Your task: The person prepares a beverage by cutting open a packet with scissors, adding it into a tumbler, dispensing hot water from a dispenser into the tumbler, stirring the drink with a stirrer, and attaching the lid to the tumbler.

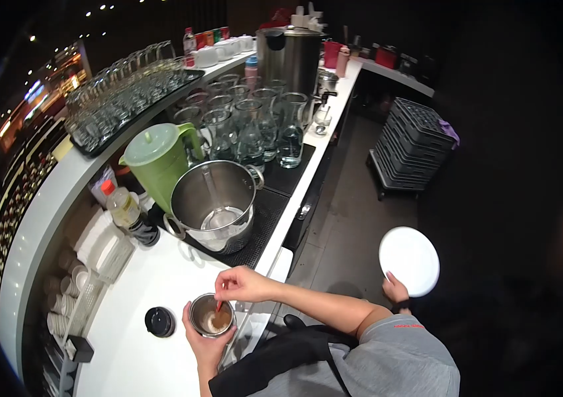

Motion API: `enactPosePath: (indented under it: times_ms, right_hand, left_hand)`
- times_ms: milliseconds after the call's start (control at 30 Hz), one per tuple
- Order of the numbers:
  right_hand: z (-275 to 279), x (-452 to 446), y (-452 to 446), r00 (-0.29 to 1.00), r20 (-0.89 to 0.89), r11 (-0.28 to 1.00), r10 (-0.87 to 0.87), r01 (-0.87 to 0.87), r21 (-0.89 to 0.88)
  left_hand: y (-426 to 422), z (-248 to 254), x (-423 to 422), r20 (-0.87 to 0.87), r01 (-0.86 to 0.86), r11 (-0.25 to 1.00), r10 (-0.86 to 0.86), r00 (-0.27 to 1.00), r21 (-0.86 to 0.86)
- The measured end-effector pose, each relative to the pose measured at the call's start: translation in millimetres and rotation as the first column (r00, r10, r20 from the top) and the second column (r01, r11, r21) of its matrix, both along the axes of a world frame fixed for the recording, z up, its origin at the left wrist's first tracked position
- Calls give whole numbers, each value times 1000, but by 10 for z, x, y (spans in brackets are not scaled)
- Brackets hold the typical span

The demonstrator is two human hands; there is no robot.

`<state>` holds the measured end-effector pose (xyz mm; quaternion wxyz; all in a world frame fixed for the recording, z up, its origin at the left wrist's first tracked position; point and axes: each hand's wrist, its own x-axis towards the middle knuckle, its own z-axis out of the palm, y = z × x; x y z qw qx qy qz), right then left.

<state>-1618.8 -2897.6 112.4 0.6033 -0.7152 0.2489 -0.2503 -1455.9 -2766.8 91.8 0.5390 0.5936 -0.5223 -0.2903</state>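
Note:
My left hand is wrapped round a metal cup on the white counter. Brown and white contents show inside, but I cannot make out what they are. Above the rim, my right hand pinches a thin red stick or spoon handle, its lower end down in the cup. A black round lid or lidded cup stands left of the metal cup, apart from both hands.
Beyond the cup are a large steel pot, a green pitcher, a red-capped bottle and several glass carafes. Stacked grey crates stand on the floor. At right another person's hand holds a white plate.

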Motion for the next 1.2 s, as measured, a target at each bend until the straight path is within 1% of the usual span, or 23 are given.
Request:
enactPosePath:
  times_ms: [33, 67, 133, 167, 200, 267, 300, 433, 533, 567, 667, 700, 800, 833, 867, 900, 933, 967, 1000, 1067, 1100, 1133, 1200]
  right_hand:
    - [36, -3, 59, 993, 116, 963, -28, -4, 269]
    - [43, -4, 116, 970, 227, 858, -85, -44, 512]
    - [-26, -38, 105, 995, 83, 986, -49, 35, 162]
    - [-53, -39, 109, 999, 2, 999, -49, 49, -23]
    - [-72, -35, 154, 992, 87, 982, -95, 79, 171]
    - [-33, -69, 260, 949, 226, 843, -222, 70, 533]
    - [-38, -114, 255, 978, 79, 952, -194, 169, 254]
    - [-132, -346, 294, 929, 266, 768, -258, 30, 640]
    - [-165, -503, 289, 962, 153, 968, -226, 204, 150]
    - [-182, -565, 273, 963, 138, 965, -229, 207, 158]
    - [-193, -782, 170, 968, 100, 962, -232, 213, 172]
    - [-151, -878, 169, 963, 193, 961, -189, 141, 239]
    - [33, -1212, 92, 926, 168, 846, -338, 220, 486]
    - [3, -1344, 3, 959, 116, 966, -260, 258, 31]
    - [-9, -1527, -29, 963, 147, 973, -225, 214, 89]
    - [-1, -1737, -42, 922, 279, 912, -267, 148, 384]
    - [65, -1908, -59, 859, 381, 772, -342, 26, 635]
    - [73, -2035, -99, 900, 195, 849, -390, 269, 456]
    - [-178, -2219, -222, 941, 151, 953, -303, 301, 38]
    - [-25, -2570, -205, 917, 172, 862, -360, 257, 437]
    - [-10, -2737, -228, 831, 380, 768, -406, 85, 635]
    - [-62, -2881, -278, 865, 288, 833, -412, 229, 504]
    - [-90, -3128, -307, 920, 80, 916, -383, 367, 161]
  left_hand:
    - [17, -25, 10, -20, 20, 1000, -19, 1000, 7]
    - [31, -38, 20, -38, 36, 999, -36, 999, 9]
    - [51, -48, 24, -76, 61, 998, -59, 995, 15]
    - [52, -60, 29, -74, 75, 997, -74, 995, 3]
    - [51, -62, 32, -79, 98, 995, -97, 992, 11]
    - [40, -43, 19, -92, 140, 990, -137, 986, 29]
    - [34, -29, 15, -84, 160, 986, -156, 984, 41]
    - [-38, -38, -64, -90, 251, 966, -246, 965, 56]
    - [-90, -68, -185, -58, 278, 959, -275, 960, 59]
    - [-103, -67, -253, -93, 290, 955, -284, 954, 64]
    - [-149, 16, -473, 10, 260, 965, -261, 965, 44]
    - [-172, 13, -563, 16, 263, 964, -263, 965, 35]
    - [-306, 16, -887, 32, 273, 962, -273, 961, 5]
    - [-347, 35, -1014, 38, 272, 962, -272, 962, 0]
    - [-385, 50, -1152, 43, 270, 963, -270, 962, -4]
    - [-424, 62, -1300, 47, 267, 964, -267, 963, 3]
    - [-471, 51, -1442, 36, 268, 964, -268, 963, 6]
    - [-523, 23, -1588, 24, 268, 963, -269, 963, 11]
    - [-567, -7, -1733, 11, 270, 963, -270, 963, 18]
    - [-655, 0, -2013, 60, 300, 953, -302, 951, 34]
    - [-701, 27, -2166, 70, 310, 950, -311, 948, 33]
    - [-744, 46, -2299, 79, 322, 946, -323, 943, 30]
    - [-840, 13, -2531, 48, 358, 933, -359, 932, 17]
